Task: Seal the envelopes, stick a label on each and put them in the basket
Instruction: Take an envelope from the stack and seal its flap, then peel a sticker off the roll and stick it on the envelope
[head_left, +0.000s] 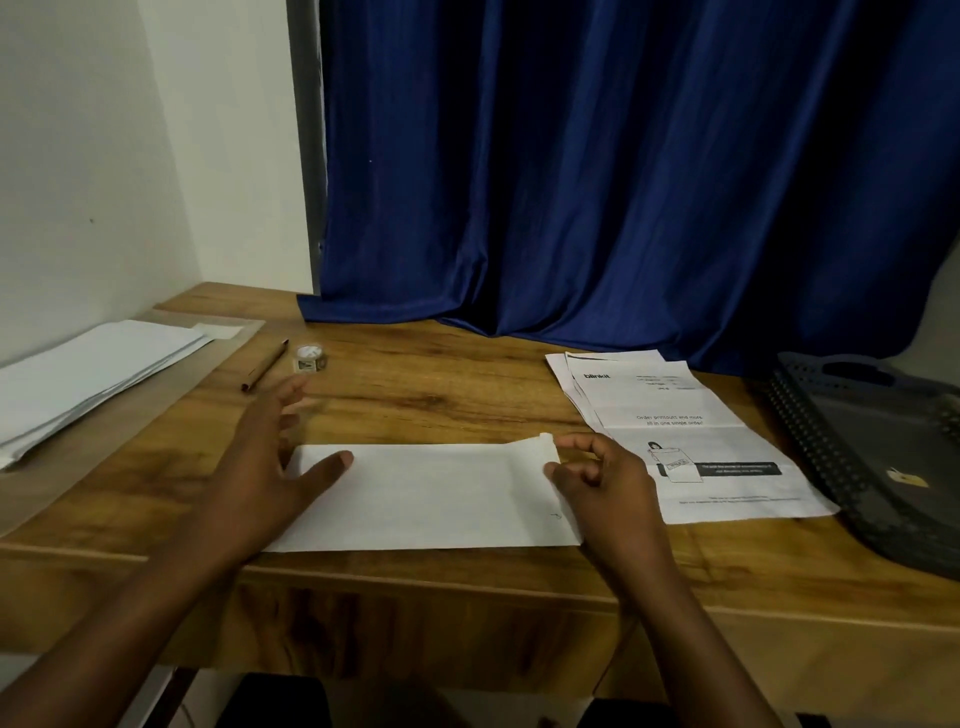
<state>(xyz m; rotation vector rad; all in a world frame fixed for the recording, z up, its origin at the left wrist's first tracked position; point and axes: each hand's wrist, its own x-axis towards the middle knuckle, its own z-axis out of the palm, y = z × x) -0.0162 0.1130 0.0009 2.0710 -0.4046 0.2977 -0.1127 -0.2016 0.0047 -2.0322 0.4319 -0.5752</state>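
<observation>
White envelope (426, 493) flat near table (441, 384) edge; left hand (270, 457) spread open, thumb pressing its left end; right hand (602, 478) pinching right-end flap (540, 447); basket (872, 447) far right.

So the envelope (426, 496) lies near the front edge of the table (441, 384), with printed sheets (670, 415) just to its right and the basket (878, 452) at the far right. Far left is a paper stack (88, 374), then a pen (264, 365) and a tape roll (309, 357) right of it, with a curtain (597, 166) behind.
</observation>
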